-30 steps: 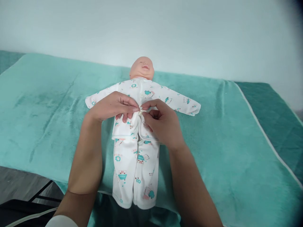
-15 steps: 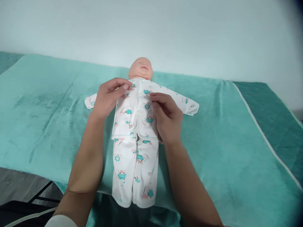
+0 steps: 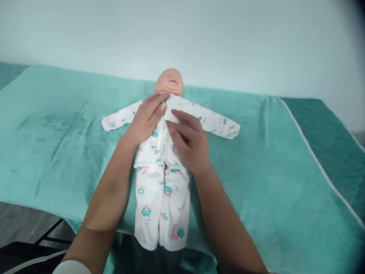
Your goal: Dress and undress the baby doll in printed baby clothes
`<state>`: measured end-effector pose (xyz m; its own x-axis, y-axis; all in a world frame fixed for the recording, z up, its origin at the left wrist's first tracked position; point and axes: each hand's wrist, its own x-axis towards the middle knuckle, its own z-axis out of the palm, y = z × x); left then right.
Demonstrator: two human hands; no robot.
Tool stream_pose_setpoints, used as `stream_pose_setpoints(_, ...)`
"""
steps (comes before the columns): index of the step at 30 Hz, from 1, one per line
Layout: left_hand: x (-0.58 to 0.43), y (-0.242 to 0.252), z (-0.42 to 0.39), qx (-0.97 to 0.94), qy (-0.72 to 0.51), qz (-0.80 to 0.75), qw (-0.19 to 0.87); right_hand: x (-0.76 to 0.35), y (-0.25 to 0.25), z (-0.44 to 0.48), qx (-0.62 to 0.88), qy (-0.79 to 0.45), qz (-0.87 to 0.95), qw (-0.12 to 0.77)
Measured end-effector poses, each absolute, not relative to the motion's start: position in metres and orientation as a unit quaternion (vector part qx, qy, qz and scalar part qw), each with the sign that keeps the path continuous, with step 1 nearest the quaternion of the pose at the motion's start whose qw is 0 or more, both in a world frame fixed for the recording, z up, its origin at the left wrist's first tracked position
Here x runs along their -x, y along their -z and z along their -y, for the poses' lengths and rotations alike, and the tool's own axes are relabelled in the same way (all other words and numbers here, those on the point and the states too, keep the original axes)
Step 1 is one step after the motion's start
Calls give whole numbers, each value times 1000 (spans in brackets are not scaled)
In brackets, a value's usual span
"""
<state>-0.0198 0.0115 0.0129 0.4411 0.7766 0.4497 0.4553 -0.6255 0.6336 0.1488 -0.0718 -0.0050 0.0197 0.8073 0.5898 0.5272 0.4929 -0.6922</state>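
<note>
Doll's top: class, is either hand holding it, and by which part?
Neither grips it: the left hand and right hand lie flat on the chest of the top.

infant-care practice room, baby doll [image 3: 169, 80], teal blanket [image 3: 57, 133], bare wall [image 3: 216, 38]

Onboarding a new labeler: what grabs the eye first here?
A doll in a white printed suit lies face up mid-frame on a teal blanket. The left hand and right hand rest side by side on its chest.
</note>
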Motion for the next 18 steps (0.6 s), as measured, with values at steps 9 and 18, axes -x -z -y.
stream_pose_setpoints(9, 20, -12, -12, -825, -364, -381, 205, -153, 13, 63, 486, -166, 693, 506)
stream_pose_setpoints(18, 19, -11, -12, -826, -373, -373, 201, -166, 20, 15, 488, -190, 704, 479)
